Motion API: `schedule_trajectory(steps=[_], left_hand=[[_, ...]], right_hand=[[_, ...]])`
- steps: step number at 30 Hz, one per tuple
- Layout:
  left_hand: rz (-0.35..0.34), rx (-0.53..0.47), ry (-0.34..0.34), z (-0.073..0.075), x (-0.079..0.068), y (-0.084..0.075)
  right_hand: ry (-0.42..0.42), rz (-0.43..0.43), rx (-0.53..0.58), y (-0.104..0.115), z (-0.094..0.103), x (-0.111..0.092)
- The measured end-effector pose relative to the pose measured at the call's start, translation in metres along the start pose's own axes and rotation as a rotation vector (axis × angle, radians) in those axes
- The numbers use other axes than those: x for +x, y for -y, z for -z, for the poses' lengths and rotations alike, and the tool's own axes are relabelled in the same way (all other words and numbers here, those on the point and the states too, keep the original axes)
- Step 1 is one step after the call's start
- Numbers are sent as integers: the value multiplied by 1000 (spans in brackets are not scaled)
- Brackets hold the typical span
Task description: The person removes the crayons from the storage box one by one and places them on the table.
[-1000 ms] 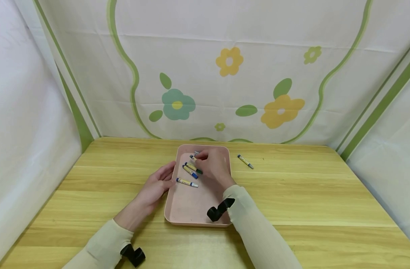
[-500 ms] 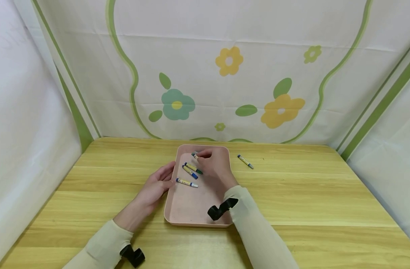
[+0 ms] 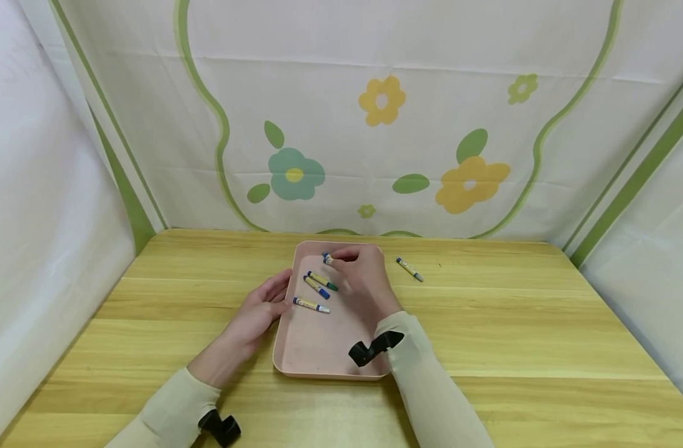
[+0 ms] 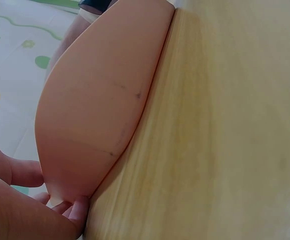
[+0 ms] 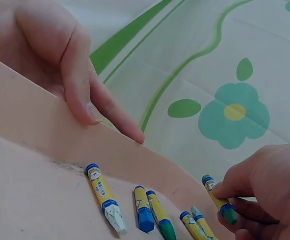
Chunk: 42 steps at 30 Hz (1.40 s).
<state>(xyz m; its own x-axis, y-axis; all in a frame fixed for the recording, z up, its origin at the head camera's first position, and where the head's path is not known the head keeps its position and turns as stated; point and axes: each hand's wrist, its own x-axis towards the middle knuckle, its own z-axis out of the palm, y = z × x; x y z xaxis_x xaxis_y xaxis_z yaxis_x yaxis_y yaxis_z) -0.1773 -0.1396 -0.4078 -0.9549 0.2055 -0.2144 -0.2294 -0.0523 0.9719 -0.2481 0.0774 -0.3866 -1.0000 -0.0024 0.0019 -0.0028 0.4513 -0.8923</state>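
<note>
The right hand (image 5: pixel 277 187) pinches a green crayon (image 5: pixel 219 200), slanting like two crayons (image 5: pixel 190 225) just beside it; the left hand (image 3: pixel 256 312) touches the tray (image 3: pixel 319 345).

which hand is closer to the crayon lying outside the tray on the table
Right: the right hand, pinching a green crayon over the pink tray, is just left of that crayon; the left hand holds the tray's opposite side.

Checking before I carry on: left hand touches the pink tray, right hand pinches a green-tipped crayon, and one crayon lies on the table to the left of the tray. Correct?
Wrong side: the head view shows the loose crayon on the table to the right of the pink tray. The rest holds: left hand touching the tray, right hand pinching a green-tipped crayon.
</note>
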Motion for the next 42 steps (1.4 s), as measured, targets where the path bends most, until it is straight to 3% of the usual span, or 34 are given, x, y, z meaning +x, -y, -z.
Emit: schedule_trajectory(steps=[13, 16, 22, 42], left_hand=[[-2, 2, 1, 0, -1, 0], [-1, 2, 0, 0, -2, 0], [-3, 5, 3, 0, -2, 0], [-6, 13, -1, -1, 3, 2]], right_hand=[[29, -12, 38, 11, 9, -5], [24, 3, 0, 11, 14, -4], [9, 14, -108, 6, 31, 2], [-42, 10, -124, -16, 72, 11]])
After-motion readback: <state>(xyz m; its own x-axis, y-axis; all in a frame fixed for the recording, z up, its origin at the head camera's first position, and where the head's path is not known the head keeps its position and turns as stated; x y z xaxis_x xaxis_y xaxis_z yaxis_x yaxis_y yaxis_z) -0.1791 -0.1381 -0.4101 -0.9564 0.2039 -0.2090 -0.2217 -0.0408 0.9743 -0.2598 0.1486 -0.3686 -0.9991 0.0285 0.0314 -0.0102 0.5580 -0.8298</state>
